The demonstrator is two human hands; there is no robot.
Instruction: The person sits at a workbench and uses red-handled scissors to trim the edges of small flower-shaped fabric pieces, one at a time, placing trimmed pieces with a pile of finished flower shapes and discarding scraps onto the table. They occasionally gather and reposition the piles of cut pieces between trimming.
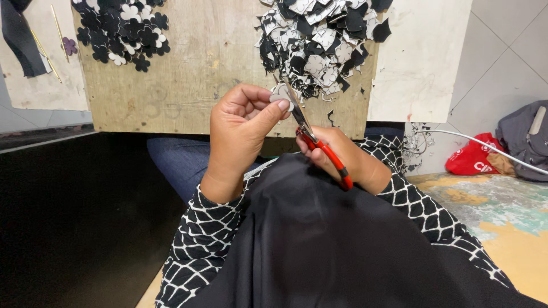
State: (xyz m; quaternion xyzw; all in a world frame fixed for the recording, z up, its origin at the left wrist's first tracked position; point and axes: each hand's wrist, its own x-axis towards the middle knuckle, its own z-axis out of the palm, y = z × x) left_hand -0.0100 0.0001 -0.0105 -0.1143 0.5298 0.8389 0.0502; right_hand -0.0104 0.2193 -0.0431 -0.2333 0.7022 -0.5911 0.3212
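The left hand (pixel 242 128) pinches a small white flower cutout (pixel 281 96) between thumb and fingers, holding it up over the near edge of a wooden board (pixel 211 63). The right hand (pixel 342 157) is closed around red-handled scissors (pixel 313 140), whose blades slant up and left to meet the cutout; how far the blades are parted cannot be told.

Just behind the cutout, on the board, lies a big heap of scraps (pixel 319 43), black and white pieces jumbled together, its nearest bits almost touching the scissor tips. At the board's far left corner sits a smaller pile of flowers (pixel 123 28), black and white, well apart from the hands. Left of the board is a pale sheet with a purple flower (pixel 69 45), thin sticks (pixel 57 25) and a dark strip of cloth (pixel 20 40). Right of the board is another pale panel (pixel 419 57).

Black cloth (pixel 319 245) covers the lap below the hands, hiding the right wrist in part. On the floor to the right lie a white cable (pixel 485 142), a red bag (pixel 472 155) and a grey bundle (pixel 525 137).
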